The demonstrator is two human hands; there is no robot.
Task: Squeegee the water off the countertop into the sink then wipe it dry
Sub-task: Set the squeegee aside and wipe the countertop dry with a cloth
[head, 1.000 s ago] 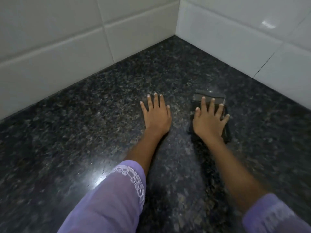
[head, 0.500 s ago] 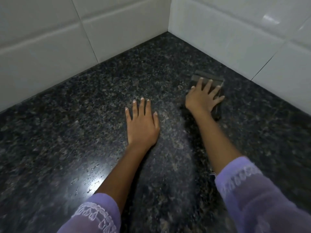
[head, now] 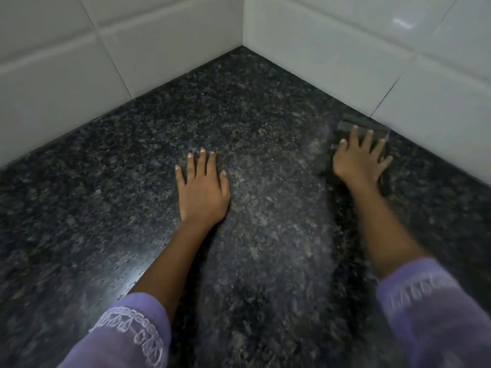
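The dark speckled granite countertop fills the view and runs into a tiled corner. My right hand presses flat, fingers spread, on a dark folded cloth that lies close to the right wall. Most of the cloth is hidden under the hand. My left hand rests flat on the bare stone in the middle, fingers apart, holding nothing. A duller, wiped-looking band of stone runs between my two arms. Small water droplets glint beside my left forearm. No sink or squeegee shows.
White tiled walls close the counter at the back left and the right and meet in a corner straight ahead. Both my lilac sleeves reach into the bottom of the view.
My right hand has slid the cloth away from me and to the right, up near the right wall. My left hand stays flat on the stone in about the same place.
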